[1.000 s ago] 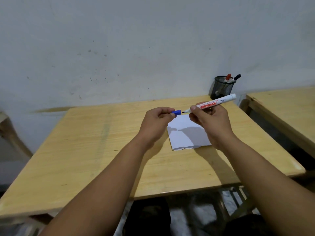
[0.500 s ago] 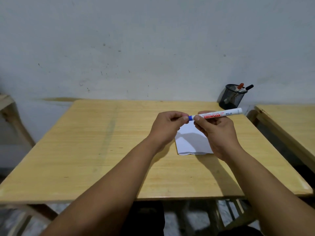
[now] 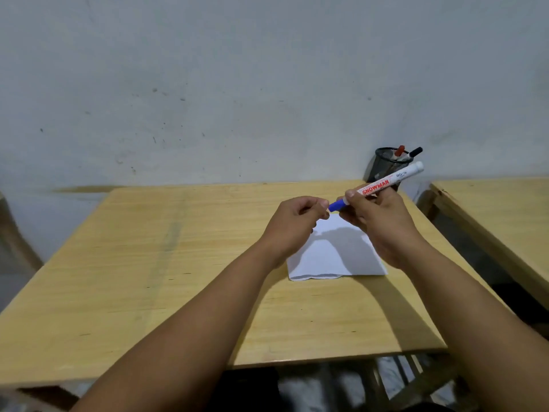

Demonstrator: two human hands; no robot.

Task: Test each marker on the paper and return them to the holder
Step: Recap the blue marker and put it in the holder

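My right hand (image 3: 377,224) holds a white Snowman marker (image 3: 386,184) above the far side of the table, slanting up to the right. Its blue cap (image 3: 337,205) sits on the tip and points left. My left hand (image 3: 292,224) is curled, its thumb and forefinger right at the cap's end, with nearly the whole cap showing outside the fingers. A white sheet of paper (image 3: 332,257) lies on the table under both hands. The black mesh holder (image 3: 383,166) stands at the table's far right corner with a red-capped marker (image 3: 399,151) and a black-capped marker (image 3: 414,152) in it.
The wooden table (image 3: 148,263) stands against a grey wall. A second wooden table (image 3: 505,215) stands to the right across a narrow gap. Part of a wooden chair or frame shows at the far left edge.
One second ago my left hand held the blue cap apart from the marker tip. The cap is on the marker now, and my right hand has tilted the marker up to the right.
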